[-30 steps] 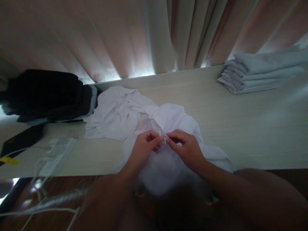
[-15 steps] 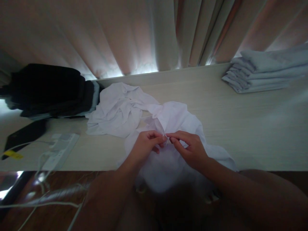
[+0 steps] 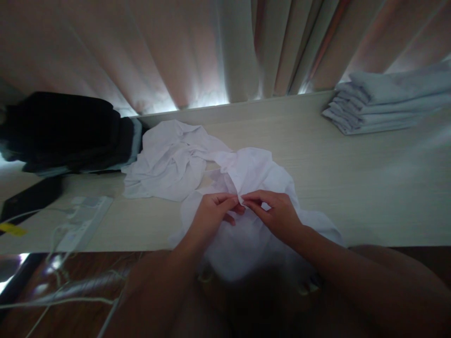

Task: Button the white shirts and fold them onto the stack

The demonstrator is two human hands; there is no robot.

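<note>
While both hands meet at the near edge of the pale wood-grain surface [image 3: 352, 188], the left hand [image 3: 211, 213] and the right hand [image 3: 276, 213] each pinch, fingertips closed, a small fold of the crumpled white cotton garment [image 3: 253, 173]. That garment lies spread from the person's lap across the surface towards the drawn beige curtains [image 3: 176, 51]. A stack of folded pale-grey towels [image 3: 380, 105] sits far right; a heap of black clothing [image 3: 63, 131] and a white power strip [image 3: 84, 220] lie left.
</note>
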